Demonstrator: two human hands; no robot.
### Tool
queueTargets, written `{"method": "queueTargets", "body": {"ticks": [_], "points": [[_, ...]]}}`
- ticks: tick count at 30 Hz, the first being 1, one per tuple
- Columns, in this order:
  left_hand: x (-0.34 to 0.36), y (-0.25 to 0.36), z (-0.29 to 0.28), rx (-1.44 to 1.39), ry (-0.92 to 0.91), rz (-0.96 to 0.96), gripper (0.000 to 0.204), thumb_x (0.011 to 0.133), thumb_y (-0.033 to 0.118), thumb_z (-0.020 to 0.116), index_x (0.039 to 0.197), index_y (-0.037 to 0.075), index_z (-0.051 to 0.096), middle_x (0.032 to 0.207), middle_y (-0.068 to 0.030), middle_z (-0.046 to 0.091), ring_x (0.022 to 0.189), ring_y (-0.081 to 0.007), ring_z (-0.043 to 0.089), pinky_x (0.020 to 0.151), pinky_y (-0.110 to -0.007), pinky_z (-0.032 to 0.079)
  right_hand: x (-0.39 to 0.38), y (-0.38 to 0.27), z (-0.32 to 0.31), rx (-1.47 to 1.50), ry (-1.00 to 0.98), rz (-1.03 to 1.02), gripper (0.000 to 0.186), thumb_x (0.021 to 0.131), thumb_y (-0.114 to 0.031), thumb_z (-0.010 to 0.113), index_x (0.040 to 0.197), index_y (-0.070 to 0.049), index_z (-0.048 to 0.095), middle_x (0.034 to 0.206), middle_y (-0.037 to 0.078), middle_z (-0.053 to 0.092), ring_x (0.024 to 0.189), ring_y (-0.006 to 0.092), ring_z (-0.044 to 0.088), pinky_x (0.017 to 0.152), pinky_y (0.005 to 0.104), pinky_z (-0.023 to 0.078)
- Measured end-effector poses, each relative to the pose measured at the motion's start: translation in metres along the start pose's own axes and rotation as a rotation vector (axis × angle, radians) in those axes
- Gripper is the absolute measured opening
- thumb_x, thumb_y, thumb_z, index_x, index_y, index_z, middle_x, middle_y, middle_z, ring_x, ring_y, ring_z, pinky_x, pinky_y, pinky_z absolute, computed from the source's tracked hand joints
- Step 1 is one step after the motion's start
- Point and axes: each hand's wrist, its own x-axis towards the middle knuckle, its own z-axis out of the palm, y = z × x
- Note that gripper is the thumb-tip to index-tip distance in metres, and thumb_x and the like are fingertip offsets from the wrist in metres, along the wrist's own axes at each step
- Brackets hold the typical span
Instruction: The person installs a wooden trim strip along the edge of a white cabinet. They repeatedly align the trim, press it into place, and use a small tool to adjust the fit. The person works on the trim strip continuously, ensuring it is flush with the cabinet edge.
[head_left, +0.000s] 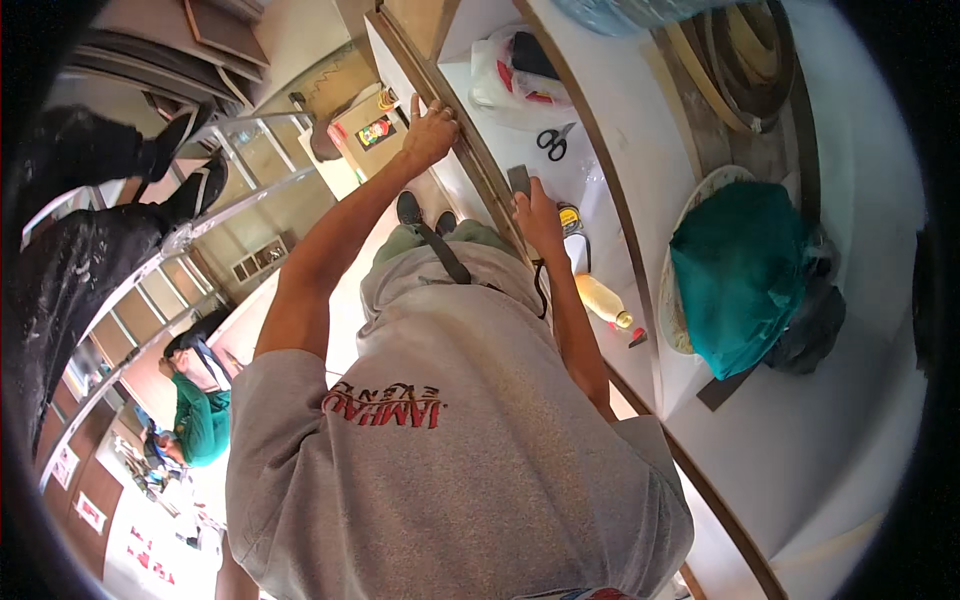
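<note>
My left hand (432, 132) rests on the brown edge of a white cabinet panel (476, 165), its fingers apart and stretched over the edge. Further down the same edge, on its shelf side, my right hand (541, 216) is closed around a small dark grey rectangular block (518, 180). Just beyond that hand, on the white shelf, lie a yellow-and-black tape measure (569, 218) and black-handled scissors (555, 142). Beside my right forearm is a pale yellow bottle (602, 300), with a small red-and-black item (638, 338) near its cap.
A clear plastic bag (510, 85) sits at the shelf's far end. Right of the divider are rolled edging strips (735, 65) and a teal bag (740, 270). At left, a person in dark trousers (80, 235) is on a metal ladder (235, 160); another person in green (200, 420) is lower left.
</note>
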Motion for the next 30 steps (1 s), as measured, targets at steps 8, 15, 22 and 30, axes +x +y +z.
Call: {"method": "queueTargets", "body": {"ticks": [8,15,22,30], "points": [[0.006,0.004,0.030,-0.112,0.073,-0.222,0.023,0.086,0.030,0.058,0.095,0.014,0.072,0.110,-0.0111,0.062,0.120,-0.0301,0.049,0.104,-0.069,0.023,-0.021,0.017,0.004,0.040,0.054,-0.035,0.043,0.091,-0.025,0.049,0.124,0.002,0.045,0.081,0.023,0.066,0.076,0.0393,0.066,0.071,0.0446,0.051],[-0.007,0.010,0.009,-0.093,0.120,-0.227,0.024,0.087,0.025,0.055,0.096,0.012,0.072,0.115,-0.0136,0.059,0.119,-0.0317,0.049,0.105,-0.070,0.021,-0.037,0.026,-0.003,0.031,0.052,-0.045,0.042,0.089,-0.024,0.051,0.120,0.004,0.047,0.080,0.025,0.064,0.074,0.0416,0.064,0.070,0.0461,0.050],[0.006,0.025,0.013,-0.005,0.043,-0.257,0.024,0.083,0.024,0.059,0.097,0.010,0.072,0.120,-0.0132,0.057,0.125,-0.0337,0.043,0.104,-0.069,0.026,-0.061,0.038,-0.019,0.130,0.092,-0.086,0.038,0.093,-0.021,0.050,0.121,0.004,0.047,0.094,0.031,0.062,0.090,0.0485,0.059,0.076,0.0532,0.047],[-0.002,0.035,-0.001,-0.026,0.032,-0.233,0.025,0.088,0.026,0.053,0.100,0.013,0.071,0.117,-0.0119,0.060,0.122,-0.0351,0.047,0.105,-0.063,0.029,-0.096,0.062,-0.033,0.179,-0.010,0.043,0.045,0.092,-0.023,0.050,0.127,0.007,0.046,0.097,0.033,0.061,0.093,0.0480,0.060,0.080,0.0525,0.047]]}}
